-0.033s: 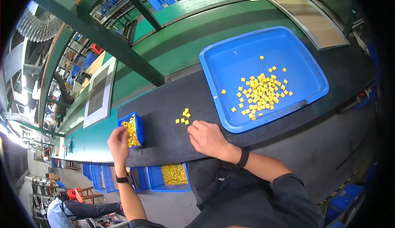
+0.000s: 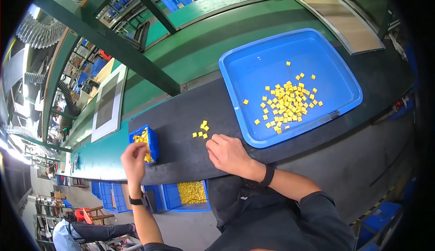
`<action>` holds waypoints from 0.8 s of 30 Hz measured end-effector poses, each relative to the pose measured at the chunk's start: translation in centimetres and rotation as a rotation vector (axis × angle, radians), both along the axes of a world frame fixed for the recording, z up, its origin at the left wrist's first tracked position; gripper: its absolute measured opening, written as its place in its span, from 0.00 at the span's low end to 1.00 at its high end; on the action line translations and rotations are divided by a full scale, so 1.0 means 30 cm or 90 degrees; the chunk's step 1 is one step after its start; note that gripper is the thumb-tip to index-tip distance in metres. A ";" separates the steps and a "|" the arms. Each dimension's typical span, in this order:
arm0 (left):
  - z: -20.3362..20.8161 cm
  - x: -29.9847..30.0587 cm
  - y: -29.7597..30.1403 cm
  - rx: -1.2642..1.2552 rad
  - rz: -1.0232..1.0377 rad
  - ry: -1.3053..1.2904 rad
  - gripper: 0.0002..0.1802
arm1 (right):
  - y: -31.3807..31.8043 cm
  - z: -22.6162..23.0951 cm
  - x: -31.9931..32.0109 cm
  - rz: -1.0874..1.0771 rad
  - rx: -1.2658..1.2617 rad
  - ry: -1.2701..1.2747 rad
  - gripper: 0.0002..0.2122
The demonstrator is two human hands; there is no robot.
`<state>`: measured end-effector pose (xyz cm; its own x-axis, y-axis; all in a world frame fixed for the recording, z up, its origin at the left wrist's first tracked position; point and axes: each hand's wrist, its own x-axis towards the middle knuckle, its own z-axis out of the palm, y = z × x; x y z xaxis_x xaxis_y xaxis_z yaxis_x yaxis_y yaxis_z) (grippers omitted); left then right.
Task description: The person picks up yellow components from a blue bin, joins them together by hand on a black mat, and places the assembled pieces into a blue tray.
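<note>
My left hand point(image 2: 134, 161) is over the near side of a small blue bin point(image 2: 154, 144) filled with yellow pieces point(image 2: 142, 137). Its thumb and fingers are drawn together at the pieces; what they hold, if anything, is hidden. Curled on the black mat, my right hand point(image 2: 229, 153) has its fingertips pressed together and turned away from view. Just beyond those fingertips lie several loose yellow square pieces point(image 2: 204, 127). To the right stands a large blue tray point(image 2: 267, 60), with many small yellow square pieces point(image 2: 290, 99) heaped and scattered in its near half.
A black mat point(image 2: 181, 110) covers the near worktop, beside a green conveyor belt point(image 2: 204, 47). Green posts point(image 2: 131, 53) rise at the left. Below the edge sits a blue crate point(image 2: 172, 196) of yellow pieces. A framed panel point(image 2: 108, 103) lies far left; a person point(image 2: 68, 235) is lower left.
My left hand has shifted slightly to the right, further over the small bin, and its fingertips have come together. My right hand has barely moved.
</note>
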<state>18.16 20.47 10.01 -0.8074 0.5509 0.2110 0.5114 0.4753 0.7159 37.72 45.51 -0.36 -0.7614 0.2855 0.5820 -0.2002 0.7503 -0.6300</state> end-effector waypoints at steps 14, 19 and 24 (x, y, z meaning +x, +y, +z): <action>-0.224 0.331 0.337 0.096 -0.228 0.097 0.10 | 0.041 0.034 0.071 0.125 -0.334 -0.056 0.07; -0.247 0.320 0.310 0.063 -0.278 0.230 0.11 | 0.062 0.038 0.067 0.153 -0.215 -0.086 0.10; -0.248 0.305 0.297 0.051 -0.291 0.183 0.13 | 0.045 0.066 0.061 0.138 -0.153 -0.129 0.10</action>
